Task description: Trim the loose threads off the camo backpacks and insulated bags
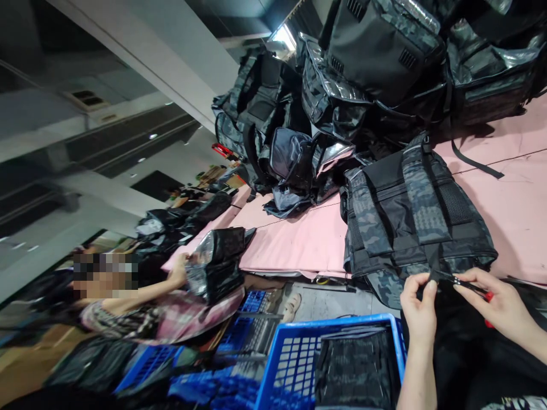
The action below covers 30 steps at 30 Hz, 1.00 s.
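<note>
A dark camouflage backpack (397, 216) lies on the pink-covered table, its shoulder straps facing up and its lower edge toward me. My left hand (419, 307) pinches a black webbing strap (435, 259) that hangs from the backpack's near side. Close beside those fingertips, my right hand (491, 302) grips small scissors (457, 280) with red on the handles. Their tips point left at the webbing; whether the blades touch it I cannot tell.
Dark backpacks (371, 51) are heaped along the table's far side (294, 245). A blue plastic crate (273, 353) with a folded dark bag (354, 370) stands below, left of my hands. Farther left, another person (149, 296) handles a black, shiny-lined bag (222, 256).
</note>
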Each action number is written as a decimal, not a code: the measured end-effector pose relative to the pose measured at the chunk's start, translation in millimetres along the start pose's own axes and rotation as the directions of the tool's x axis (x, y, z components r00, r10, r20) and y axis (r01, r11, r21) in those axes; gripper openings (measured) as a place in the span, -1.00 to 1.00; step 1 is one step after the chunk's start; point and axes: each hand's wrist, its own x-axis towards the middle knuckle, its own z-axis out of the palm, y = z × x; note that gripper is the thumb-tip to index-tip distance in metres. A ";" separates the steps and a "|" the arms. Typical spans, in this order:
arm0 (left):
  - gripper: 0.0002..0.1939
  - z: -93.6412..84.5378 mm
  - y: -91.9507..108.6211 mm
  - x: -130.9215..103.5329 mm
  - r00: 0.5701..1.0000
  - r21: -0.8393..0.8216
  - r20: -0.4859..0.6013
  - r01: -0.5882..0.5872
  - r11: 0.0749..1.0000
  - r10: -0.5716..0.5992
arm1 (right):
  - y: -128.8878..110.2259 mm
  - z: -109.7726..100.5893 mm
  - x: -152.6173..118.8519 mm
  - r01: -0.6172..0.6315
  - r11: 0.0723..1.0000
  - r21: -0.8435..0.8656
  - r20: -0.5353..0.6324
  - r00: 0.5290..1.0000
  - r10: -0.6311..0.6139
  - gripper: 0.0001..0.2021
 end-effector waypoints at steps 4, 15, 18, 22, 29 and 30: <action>-0.82 0.5 -0.7 1.0 1.000 0.009 -0.005 -0.001 1.000 0.001 | -1.1 -3.5 -2.3 -0.026 0.998 0.061 -0.006 1.000 0.027 -0.57; -0.84 0.5 -3.0 0.7 0.999 0.054 -0.020 -0.038 0.998 0.039 | -7.3 1.6 1.1 0.025 0.999 -0.031 0.018 1.000 -0.024 -0.57; -0.84 -0.6 -3.9 0.4 0.999 0.069 -0.021 -0.049 0.996 0.051 | 0.5 1.2 4.6 0.032 0.998 -0.049 0.017 0.999 -0.031 -0.57; -0.84 -1.0 -4.0 0.7 0.999 0.067 -0.011 -0.044 0.997 0.044 | 8.5 -4.9 2.7 -0.034 0.999 -0.006 -0.011 0.999 0.034 -0.55; -0.83 0.1 -3.2 1.5 0.999 0.053 -0.020 -0.044 0.998 0.045 | 1.9 -3.1 -2.9 -0.022 0.999 -0.031 0.035 0.999 0.023 -0.57; -0.83 -0.1 -3.1 1.4 0.999 0.052 -0.020 -0.047 0.998 0.048 | 2.0 -1.5 -1.9 -0.017 1.000 -0.021 0.033 0.999 0.017 -0.57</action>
